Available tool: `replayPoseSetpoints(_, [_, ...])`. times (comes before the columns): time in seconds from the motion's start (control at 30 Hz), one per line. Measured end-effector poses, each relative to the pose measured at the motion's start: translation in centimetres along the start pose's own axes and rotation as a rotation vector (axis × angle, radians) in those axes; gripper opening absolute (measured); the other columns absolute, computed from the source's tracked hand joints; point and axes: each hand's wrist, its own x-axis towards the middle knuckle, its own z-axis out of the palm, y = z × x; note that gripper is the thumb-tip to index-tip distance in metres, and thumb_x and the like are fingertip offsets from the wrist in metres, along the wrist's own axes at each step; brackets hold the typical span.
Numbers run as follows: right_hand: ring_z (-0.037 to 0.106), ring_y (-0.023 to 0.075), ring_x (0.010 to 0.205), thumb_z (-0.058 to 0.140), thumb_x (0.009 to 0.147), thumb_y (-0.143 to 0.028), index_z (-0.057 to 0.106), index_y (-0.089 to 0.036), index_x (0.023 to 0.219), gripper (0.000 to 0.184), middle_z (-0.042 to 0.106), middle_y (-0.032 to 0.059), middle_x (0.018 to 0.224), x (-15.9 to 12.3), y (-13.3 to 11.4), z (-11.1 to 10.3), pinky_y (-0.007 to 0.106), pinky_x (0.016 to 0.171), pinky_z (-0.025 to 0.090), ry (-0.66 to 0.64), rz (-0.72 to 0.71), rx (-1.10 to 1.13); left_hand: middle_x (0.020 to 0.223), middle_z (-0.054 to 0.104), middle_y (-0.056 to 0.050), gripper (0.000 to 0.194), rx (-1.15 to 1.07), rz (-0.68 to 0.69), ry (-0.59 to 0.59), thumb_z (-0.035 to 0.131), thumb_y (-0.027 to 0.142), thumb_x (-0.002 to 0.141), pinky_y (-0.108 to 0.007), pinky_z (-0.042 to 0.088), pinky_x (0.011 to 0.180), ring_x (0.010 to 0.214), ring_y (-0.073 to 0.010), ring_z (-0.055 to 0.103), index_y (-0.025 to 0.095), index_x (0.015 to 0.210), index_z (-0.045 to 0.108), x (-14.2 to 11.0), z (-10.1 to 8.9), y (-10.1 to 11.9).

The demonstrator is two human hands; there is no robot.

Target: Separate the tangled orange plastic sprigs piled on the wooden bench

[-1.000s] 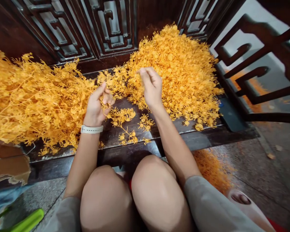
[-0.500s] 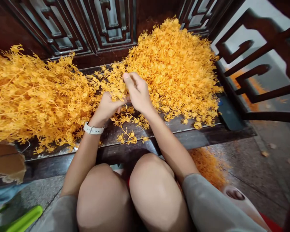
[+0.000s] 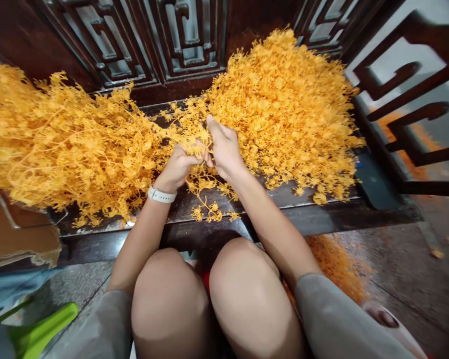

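Between two heaps of yellow-orange plastic flower sprigs, my hands meet over a dark wooden bench [image 3: 295,199]. My left hand [image 3: 180,163], with a pale watch band at its wrist, is closed on a flower sprig [image 3: 190,137]. Close against it, my right hand [image 3: 225,148] has its thumb up and its fingers curled at the same sprig; the fingertips are partly hidden. A tangled heap of sprigs [image 3: 71,144] lies to the left. The denser heap [image 3: 284,109] rises on the right. A few loose sprigs [image 3: 211,209] lie on the bench below my hands.
Behind the bench stands a carved wooden back [image 3: 194,75], with a carved armrest [image 3: 415,99] at the right. A dark flat phone-like object [image 3: 377,182] lies at the bench's right end. Cardboard [image 3: 22,234] and a green plastic thing [image 3: 48,329] are at left. Orange bits [image 3: 333,264] cover the floor.
The whole view has shifted, so things sit a little further right. My hands have come slightly closer together at the sprig; the heaps look the same.
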Motion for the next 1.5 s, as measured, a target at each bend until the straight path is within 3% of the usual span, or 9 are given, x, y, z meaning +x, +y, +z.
replayPoseSetpoints(0.13, [0.029,0.0066,0.039,0.073,0.087,-0.072,0.044,-0.024,0.074,0.057,0.035,-0.0089,0.049,-0.2,-0.5,-0.2,0.022,0.035,0.017,-0.103,0.086,0.131,0.054,0.049,0.001,0.037,-0.131,-0.078,-0.055,0.086,0.031,0.069,-0.03,0.052,0.057,0.054,-0.0152,0.056,0.021,0.058,0.052,-0.1,-0.5,0.1])
replayPoseSetpoints(0.3, [0.015,0.0042,0.039,0.068,0.094,-0.069,0.036,-0.024,0.07,0.06,0.024,-0.0119,0.047,-0.6,-2.2,-1.0,0.021,0.036,0.011,-0.252,0.108,0.186,0.049,0.029,0.004,0.049,-0.214,0.001,0.158,0.074,0.03,0.089,-0.027,0.052,0.06,0.052,-0.013,0.046,0.021,0.056,0.039,-0.7,-0.5,2.1])
replayPoseSetpoints(0.47, [0.019,0.0057,0.04,0.062,0.093,-0.076,0.047,-0.023,0.074,0.058,0.031,-0.01,0.047,0.1,-1.6,-1.1,0.022,0.037,0.014,-0.149,0.001,0.136,0.047,0.031,0.004,0.043,-0.115,-0.04,0.129,0.069,0.034,0.094,-0.031,0.053,0.064,0.051,-0.0131,0.046,0.021,0.056,0.054,-0.7,-0.6,3.2])
replayPoseSetpoints(0.6, [0.027,0.0091,0.043,0.056,0.093,-0.08,0.057,-0.023,0.08,0.059,0.04,-0.0061,0.051,0.8,-0.9,-1.6,0.026,0.039,0.018,-0.14,-0.039,-0.037,0.044,0.031,0.004,0.042,-0.049,-0.058,0.049,0.072,0.032,0.087,-0.029,0.047,0.059,0.046,-0.0106,0.041,0.021,0.05,0.055,-0.5,-1.0,2.8])
replayPoseSetpoints(0.8, [0.042,0.0109,0.063,0.082,0.084,-0.064,0.046,-0.023,0.069,0.057,0.041,-0.0038,0.065,0.5,-0.7,-1.5,0.023,0.052,0.036,-0.171,-0.213,-0.291,0.047,0.035,0.003,0.045,0.095,-0.078,-0.027,0.077,0.032,0.084,-0.027,0.03,0.048,0.046,-0.0085,0.034,0.02,0.048,0.052,-0.7,-1.1,2.4])
replayPoseSetpoints(0.97, [0.042,0.0098,0.056,0.08,0.089,-0.056,0.041,-0.023,0.07,0.055,0.04,-0.0053,0.06,0.0,-0.6,-1.0,0.023,0.047,0.032,-0.208,-0.082,-0.127,0.051,0.043,0.004,0.048,0.167,-0.031,-0.003,0.093,0.044,0.077,-0.026,0.025,0.046,0.046,-0.0073,0.033,0.019,0.057,0.058,-0.7,-0.5,2.6])
replayPoseSetpoints(1.2, [0.037,0.0041,0.042,0.086,0.083,-0.056,0.042,-0.024,0.075,0.055,0.046,-0.0085,0.058,-1.2,-0.6,0.1,0.022,0.036,0.017,-0.246,0.055,0.071,0.045,0.044,0.004,0.044,0.073,-0.065,-0.108,0.088,0.051,0.079,-0.024,0.021,0.042,0.038,-0.0037,0.027,0.017,0.061,0.068,-1.3,-0.8,2.7])
replayPoseSetpoints(1.33, [0.031,0.0023,0.039,0.09,0.08,-0.049,0.033,-0.025,0.074,0.062,0.038,-0.0123,0.054,-1.3,0.3,0.7,0.02,0.035,0.017,-0.177,0.053,0.187,0.052,0.055,0.002,0.04,-0.013,-0.115,-0.061,0.092,0.041,0.072,-0.02,0.023,0.039,0.036,-0.0012,0.03,0.015,0.061,0.063,-1.3,-1.2,2.5])
replayPoseSetpoints(1.5, [0.033,0.0021,0.037,0.09,0.076,-0.054,0.027,-0.025,0.072,0.069,0.04,-0.0119,0.053,-1.2,0.3,0.4,0.02,0.033,0.017,-0.148,0.043,0.2,0.047,0.046,0.005,0.045,-0.083,-0.111,-0.081,0.09,0.046,0.075,-0.018,0.021,0.037,0.035,-0.001,0.026,0.016,0.06,0.06,-1.0,-0.6,1.7])
